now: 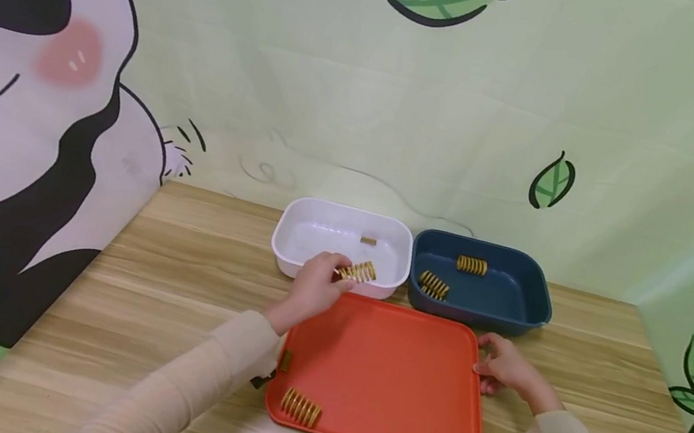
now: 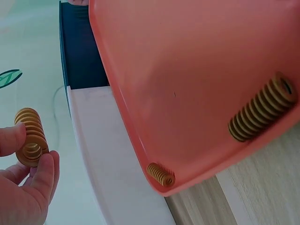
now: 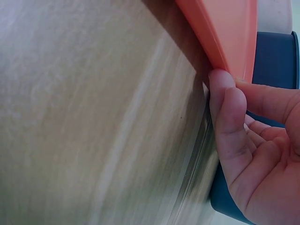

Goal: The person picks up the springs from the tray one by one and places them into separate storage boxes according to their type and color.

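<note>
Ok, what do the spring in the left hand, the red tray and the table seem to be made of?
Spring: probably metal, gold-coloured with a slight sheen; its evenly wound coils suggest it.
Red tray: likely plastic, smooth and softly glossy, with a moulded-looking rim and rounded corners.
Table: wood-look, streaked with grain; real wood or printed laminate, I can't tell.

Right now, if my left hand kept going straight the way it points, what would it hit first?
Likely the right wall of the white box, the held spring leading; depth is unclear, so your left hand might pass above it.
</note>
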Action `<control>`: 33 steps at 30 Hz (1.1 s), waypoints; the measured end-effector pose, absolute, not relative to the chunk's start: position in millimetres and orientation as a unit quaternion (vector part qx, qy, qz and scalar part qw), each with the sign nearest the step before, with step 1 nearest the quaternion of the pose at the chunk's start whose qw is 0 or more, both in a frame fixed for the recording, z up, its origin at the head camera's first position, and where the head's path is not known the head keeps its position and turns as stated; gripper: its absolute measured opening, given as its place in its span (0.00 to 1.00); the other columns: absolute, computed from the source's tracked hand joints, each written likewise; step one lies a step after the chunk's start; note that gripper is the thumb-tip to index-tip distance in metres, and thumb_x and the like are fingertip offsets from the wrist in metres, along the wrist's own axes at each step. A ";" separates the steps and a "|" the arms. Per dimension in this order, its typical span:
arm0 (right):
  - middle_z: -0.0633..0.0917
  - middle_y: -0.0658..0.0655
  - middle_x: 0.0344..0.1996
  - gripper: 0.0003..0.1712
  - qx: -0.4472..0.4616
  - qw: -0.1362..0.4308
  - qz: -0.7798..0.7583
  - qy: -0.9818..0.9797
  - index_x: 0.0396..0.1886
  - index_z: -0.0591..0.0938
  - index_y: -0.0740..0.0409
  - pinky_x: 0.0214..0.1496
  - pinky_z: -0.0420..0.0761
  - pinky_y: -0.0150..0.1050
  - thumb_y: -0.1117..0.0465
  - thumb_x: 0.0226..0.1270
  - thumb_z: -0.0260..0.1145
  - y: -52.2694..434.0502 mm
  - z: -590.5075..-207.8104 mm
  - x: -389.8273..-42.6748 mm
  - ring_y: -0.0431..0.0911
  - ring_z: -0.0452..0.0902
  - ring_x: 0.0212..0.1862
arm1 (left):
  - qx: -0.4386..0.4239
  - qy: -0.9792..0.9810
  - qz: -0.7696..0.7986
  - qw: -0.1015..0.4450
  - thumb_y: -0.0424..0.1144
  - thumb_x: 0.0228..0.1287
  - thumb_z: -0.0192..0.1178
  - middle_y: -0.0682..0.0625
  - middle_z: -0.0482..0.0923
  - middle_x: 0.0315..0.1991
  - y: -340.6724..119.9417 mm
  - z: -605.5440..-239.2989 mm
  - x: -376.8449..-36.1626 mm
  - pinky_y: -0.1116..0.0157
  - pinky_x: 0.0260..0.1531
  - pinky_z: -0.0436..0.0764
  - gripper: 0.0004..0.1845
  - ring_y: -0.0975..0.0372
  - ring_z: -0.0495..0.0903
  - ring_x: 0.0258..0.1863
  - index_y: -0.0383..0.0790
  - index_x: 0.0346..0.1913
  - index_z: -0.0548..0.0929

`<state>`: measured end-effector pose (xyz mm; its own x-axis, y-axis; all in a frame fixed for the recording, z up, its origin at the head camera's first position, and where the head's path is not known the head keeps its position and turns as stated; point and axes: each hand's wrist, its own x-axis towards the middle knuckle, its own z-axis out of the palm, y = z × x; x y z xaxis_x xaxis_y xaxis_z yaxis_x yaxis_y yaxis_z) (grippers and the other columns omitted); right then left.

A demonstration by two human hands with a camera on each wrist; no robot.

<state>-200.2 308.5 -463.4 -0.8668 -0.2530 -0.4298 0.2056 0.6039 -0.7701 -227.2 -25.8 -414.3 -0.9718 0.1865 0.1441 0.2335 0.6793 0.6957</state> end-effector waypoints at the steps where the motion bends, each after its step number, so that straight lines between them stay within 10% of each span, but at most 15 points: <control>1: 0.76 0.54 0.12 0.24 -0.014 0.257 -0.445 0.857 0.51 0.58 0.74 0.17 0.75 0.35 0.72 0.56 0.55 308.4 -463.3 -200.3 0.40 0.72 0.13 | -0.115 -0.916 -0.384 0.028 0.37 0.52 0.61 0.43 0.76 0.39 -24.6 -414.3 -227.2 0.63 0.40 0.73 0.17 0.57 0.73 0.37 0.33 0.46 0.77; 33: 0.74 0.55 0.12 0.23 -0.013 0.239 -0.446 0.863 0.49 0.60 0.75 0.16 0.74 0.33 0.74 0.54 0.55 308.5 -466.5 -200.2 0.38 0.71 0.11 | -0.128 -0.912 -0.390 0.006 0.40 0.52 0.62 0.46 0.75 0.34 22.6 -420.3 -233.8 0.68 0.32 0.71 0.16 0.60 0.71 0.31 0.37 0.44 0.79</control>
<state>-200.2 308.5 -466.5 -0.8850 -0.2358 -0.4015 0.1909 0.6026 -0.7748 -233.8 22.6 -420.3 -0.9669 0.2294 0.1117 0.2393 0.6632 0.7091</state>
